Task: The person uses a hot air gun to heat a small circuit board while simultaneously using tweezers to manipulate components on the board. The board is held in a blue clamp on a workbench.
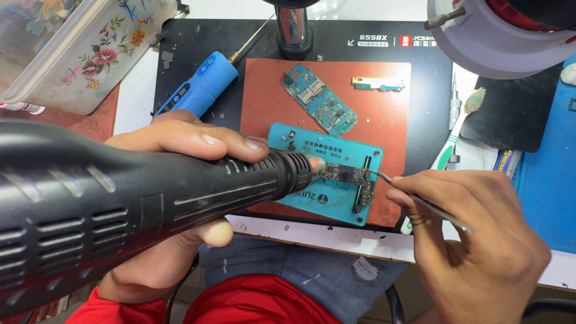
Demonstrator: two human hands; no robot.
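The left hand (180, 141) is closed around a black hot air gun (138, 198), and its nozzle points at a small circuit board (343, 174) clamped on a teal holder (327, 201) at the front edge of the red mat (264, 90). The right hand (474, 240) pinches metal tweezers (420, 201) with narrow fingers, the tips touching this board. A second circuit board (319, 99) lies near the back edge, and a blue screwdriver (201, 84) lies beside the mat's left edge.

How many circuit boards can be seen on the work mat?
3. A teal board lies loose on the red mat, a narrow strip board near its far right corner, and a dark board sits clamped in the teal holder. Others may be hidden.
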